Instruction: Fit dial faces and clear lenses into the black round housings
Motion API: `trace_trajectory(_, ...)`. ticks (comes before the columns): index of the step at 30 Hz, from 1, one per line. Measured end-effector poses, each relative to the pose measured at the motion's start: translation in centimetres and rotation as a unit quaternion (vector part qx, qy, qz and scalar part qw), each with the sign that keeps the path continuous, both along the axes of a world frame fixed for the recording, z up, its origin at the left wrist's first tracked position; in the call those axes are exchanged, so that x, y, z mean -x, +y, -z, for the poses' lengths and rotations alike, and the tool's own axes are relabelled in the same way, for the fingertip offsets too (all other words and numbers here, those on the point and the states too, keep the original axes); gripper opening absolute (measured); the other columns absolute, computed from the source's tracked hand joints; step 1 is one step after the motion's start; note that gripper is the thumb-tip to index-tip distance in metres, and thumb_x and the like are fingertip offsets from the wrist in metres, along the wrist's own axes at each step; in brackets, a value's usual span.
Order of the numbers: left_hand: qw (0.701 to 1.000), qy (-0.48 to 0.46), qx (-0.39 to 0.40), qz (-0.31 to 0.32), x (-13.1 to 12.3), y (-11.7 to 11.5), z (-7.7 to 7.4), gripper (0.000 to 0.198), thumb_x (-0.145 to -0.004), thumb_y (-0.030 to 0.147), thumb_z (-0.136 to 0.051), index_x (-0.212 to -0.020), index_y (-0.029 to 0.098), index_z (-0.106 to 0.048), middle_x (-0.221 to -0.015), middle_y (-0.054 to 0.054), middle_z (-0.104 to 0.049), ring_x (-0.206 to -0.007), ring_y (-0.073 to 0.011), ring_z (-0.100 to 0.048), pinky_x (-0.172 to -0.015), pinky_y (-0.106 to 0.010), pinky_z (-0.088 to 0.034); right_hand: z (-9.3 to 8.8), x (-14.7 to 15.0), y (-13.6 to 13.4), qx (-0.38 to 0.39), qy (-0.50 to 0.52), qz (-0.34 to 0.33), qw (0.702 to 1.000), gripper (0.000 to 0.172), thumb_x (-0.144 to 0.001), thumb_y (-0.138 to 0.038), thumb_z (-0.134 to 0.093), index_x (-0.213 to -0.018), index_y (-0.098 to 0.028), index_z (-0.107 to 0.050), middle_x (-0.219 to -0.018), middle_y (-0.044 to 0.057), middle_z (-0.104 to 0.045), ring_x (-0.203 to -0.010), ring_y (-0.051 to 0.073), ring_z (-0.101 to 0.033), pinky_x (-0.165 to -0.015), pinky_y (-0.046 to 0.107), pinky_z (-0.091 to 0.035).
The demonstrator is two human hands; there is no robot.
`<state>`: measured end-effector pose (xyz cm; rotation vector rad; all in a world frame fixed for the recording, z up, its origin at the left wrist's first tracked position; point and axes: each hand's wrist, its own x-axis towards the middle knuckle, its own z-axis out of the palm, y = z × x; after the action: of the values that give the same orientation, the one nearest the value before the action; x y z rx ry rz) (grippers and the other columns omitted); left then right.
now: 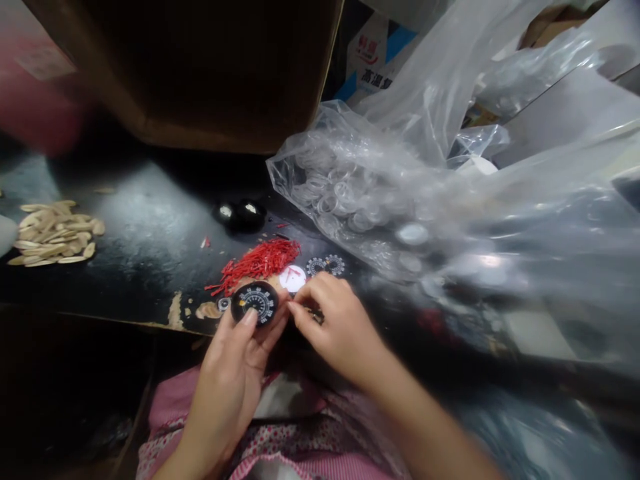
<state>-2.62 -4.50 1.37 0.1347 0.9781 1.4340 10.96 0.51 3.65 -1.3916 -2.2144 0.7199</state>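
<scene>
My left hand (239, 347) grips a round black gauge (256, 298) with white scale marks, its thumb resting on the dial face. Close beside it, my right hand (333, 317) has thumb and forefinger pinched together; whatever lies between the tips is too small to make out. A heap of thin red pointers (267, 259) lies just beyond the gauge. Right of the heap is a white disc (293, 278) with a red piece on it. Small dark dial plates (325, 265) with white marks lie beyond my right hand.
Clear plastic bags (370, 193) full of transparent round covers spread over the right side. A cardboard box (215, 137) stands at the back. Two glossy black round objects (240, 215) sit before it. Pale seeds (57, 233) are piled at left, near the table edge (107, 319).
</scene>
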Motion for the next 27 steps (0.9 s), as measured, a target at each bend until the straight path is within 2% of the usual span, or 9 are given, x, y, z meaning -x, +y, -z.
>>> trace_trajectory(3, 0.998, 0.06, -0.001, -0.015, 0.0, 0.3, 0.3, 0.033, -0.086, 0.028, -0.066, -0.118, 0.025, -0.064, -0.113, -0.003, -0.074, -0.111, -0.0205, -0.066, -0.102, -0.035, -0.049, -0.4, -0.2, -0.1, 0.026, 0.082, -0.01, 0.996, 0.012, -0.091, -0.022, -0.059, -0.079, -0.02, -0.058, -0.083, 0.001, -0.063, -0.079, 0.016, -0.057, -0.076, 0.032, -0.039)
trace_trajectory(5, 0.996, 0.083, 0.014, 0.001, -0.2, 0.6, 0.6, 0.035, -0.083, 0.027, -0.069, -0.118, 0.028, -0.064, -0.115, -0.001, -0.072, -0.11, -0.0197, -0.066, -0.098, -0.032, -0.051, -0.6, -0.2, -0.2, 0.046, 0.114, -0.021, 0.992, 0.01, -0.092, -0.02, -0.057, -0.082, -0.02, -0.06, -0.085, 0.001, -0.064, -0.081, 0.015, -0.058, -0.076, 0.03, -0.04)
trace_trajectory(8, 0.994, 0.09, 0.011, 0.06, -0.6, 0.6, 1.3, 0.03, -0.082, 0.028, -0.07, -0.112, 0.03, -0.067, -0.119, 0.001, -0.07, -0.114, -0.0195, -0.064, -0.095, -0.028, -0.052, -0.6, -0.1, -0.3, 0.053, 0.088, -0.023, 0.994, 0.011, -0.092, -0.017, -0.055, -0.082, -0.02, -0.06, -0.087, 0.001, -0.064, -0.082, 0.016, -0.057, -0.076, 0.031, -0.038)
trace_trajectory(11, 0.989, 0.117, -0.024, 0.09, -0.7, 0.3, 1.7, 0.027, -0.084, 0.029, -0.068, -0.112, 0.031, -0.067, -0.121, 0.002, -0.069, -0.118, -0.0188, -0.06, -0.099, -0.027, -0.048, -0.6, 0.1, -0.4, 0.055, 0.059, -0.021, 0.997, 0.012, -0.092, -0.018, -0.055, -0.08, -0.019, -0.058, -0.086, 0.001, -0.063, -0.081, 0.016, -0.056, -0.075, 0.031, -0.036)
trace_trajectory(16, 0.981, 0.162, -0.04, 0.101, -0.3, -0.1, 1.8, 0.029, -0.085, 0.031, -0.067, -0.114, 0.029, -0.066, -0.121, 0.0, -0.068, -0.117, -0.0205, -0.061, -0.105, -0.031, -0.043, -0.9, -0.1, -0.4, 0.064, 0.056, -0.025, 0.996, 0.013, -0.092, -0.018, -0.055, -0.079, -0.019, -0.056, -0.087, 0.0, -0.063, -0.082, 0.016, -0.056, -0.075, 0.031, -0.035)
trace_trajectory(21, 0.978, 0.17, -0.047, 0.11, -0.1, -0.4, 1.6, 0.029, -0.085, 0.031, -0.067, -0.114, 0.028, -0.065, -0.123, -0.001, -0.068, -0.118, -0.022, -0.061, -0.106, -0.034, -0.041, -1.1, -0.4, -0.3, 0.09, 0.103, -0.032, 0.99, 0.016, -0.092, -0.02, -0.056, -0.077, -0.02, -0.056, -0.082, -0.001, -0.062, -0.079, 0.014, -0.056, -0.073, 0.029, -0.037)
trace_trajectory(24, 0.975, 0.185, -0.045, 0.112, -0.1, -0.5, 1.4, 0.03, -0.084, 0.032, -0.068, -0.113, 0.028, -0.064, -0.121, -0.002, -0.068, -0.113, -0.022, -0.063, -0.102, -0.033, -0.044, -1.2, -0.4, -0.3, 0.079, 0.096, -0.027, 0.992, 0.016, -0.092, -0.019, -0.056, -0.076, -0.02, -0.056, -0.082, -0.001, -0.063, -0.079, 0.014, -0.057, -0.074, 0.03, -0.036)
trace_trajectory(27, 0.965, 0.243, -0.04, 0.096, -0.1, -0.5, 1.0, 0.028, -0.081, 0.033, -0.07, -0.108, 0.026, -0.066, -0.115, -0.003, -0.071, -0.106, -0.0227, -0.066, -0.095, -0.031, -0.049, -1.1, -0.3, -0.6, 0.065, 0.076, -0.022, 0.995, 0.017, -0.092, -0.018, -0.055, -0.075, -0.02, -0.054, -0.083, -0.001, -0.064, -0.079, 0.015, -0.057, -0.073, 0.03, -0.036)
